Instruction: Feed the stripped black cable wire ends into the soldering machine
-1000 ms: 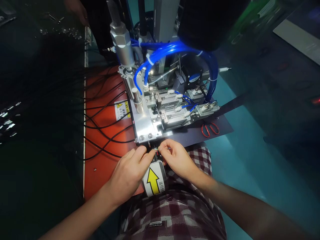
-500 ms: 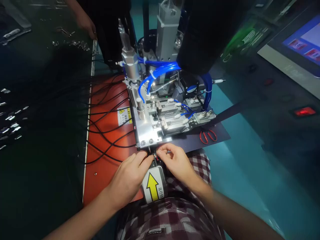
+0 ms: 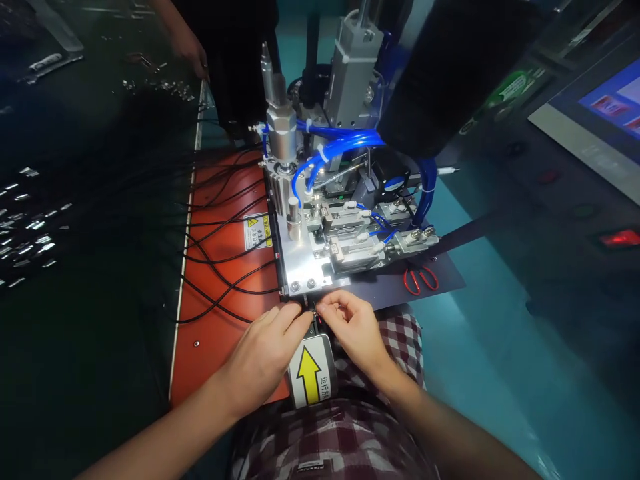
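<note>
My left hand (image 3: 270, 347) is closed at the front of the machine, its fingertips pressed together by a narrow dark track. Close beside it on the right, my right hand (image 3: 353, 325) pinches at the same spot. Whatever sits between the fingertips is too small to make out. Just below the hands is a white label with a yellow arrow (image 3: 309, 373). The machine's silver plate (image 3: 303, 267) with two screws lies right above my fingers, with metal cylinders and blue tubes (image 3: 350, 140) behind it.
Red-handled scissors (image 3: 421, 280) lie on the dark plate at the right. Black cables cross the orange board (image 3: 225, 360). Shiny small parts (image 3: 35, 220) lie far left. Another person's hand (image 3: 193, 53) rests at the back edge. A screen (image 3: 615, 107) stands at right.
The whole view has shifted, so the machine appears slightly farther right. Both hands stay at the same place by the track, with little visible finger movement.
</note>
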Tool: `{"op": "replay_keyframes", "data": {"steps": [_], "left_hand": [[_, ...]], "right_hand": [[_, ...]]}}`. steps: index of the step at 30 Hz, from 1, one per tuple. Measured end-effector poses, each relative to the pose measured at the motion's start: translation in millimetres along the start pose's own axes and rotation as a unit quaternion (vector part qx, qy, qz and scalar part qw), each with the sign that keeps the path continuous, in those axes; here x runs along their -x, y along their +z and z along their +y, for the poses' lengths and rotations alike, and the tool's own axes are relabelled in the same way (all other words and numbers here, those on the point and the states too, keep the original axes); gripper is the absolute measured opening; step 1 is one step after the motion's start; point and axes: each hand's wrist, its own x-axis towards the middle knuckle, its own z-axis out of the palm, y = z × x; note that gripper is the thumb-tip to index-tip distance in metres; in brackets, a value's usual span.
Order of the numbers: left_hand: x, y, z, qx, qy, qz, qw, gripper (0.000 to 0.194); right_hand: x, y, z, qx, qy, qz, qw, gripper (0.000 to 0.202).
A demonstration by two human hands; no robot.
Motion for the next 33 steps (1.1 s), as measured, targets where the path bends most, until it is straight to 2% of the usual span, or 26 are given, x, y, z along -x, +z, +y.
{"op": "replay_keyframes", "data": {"steps": [7, 13, 20, 26, 33], "left_hand": [[-1.8, -2.0, 1.6, 0.008, 0.003, 0.002, 1.0, 0.027], [-1.6, -3.0, 2.0, 0.012, 0.002, 0.005, 1.0, 0.026], [-2.0, -1.9, 1.7, 0.01, 0.005, 0.009, 1.0, 0.028], [-2.4, -2.6, 1.7, 0.008, 0.007, 0.014, 1.0, 0.028], [-1.6, -1.3, 0.0, 0.025, -0.002, 0.008, 1.0, 0.029]], "right_hand": [[6.8, -0.8, 0.6, 0.085, -0.069, 0.029, 0.994, 0.014], [6.8, -1.9, 3.0, 0.064, -0.047, 0.006, 0.997, 0.016], [6.7, -3.3, 0.8, 0.072, -0.059, 0.001, 0.996, 0.014], [6.1, -3.8, 2.7, 0.049, -0.017, -0.01, 0.999, 0.017], [5.3, -3.1, 2.6, 0.023, -0.012, -0.014, 1.0, 0.017]]}}
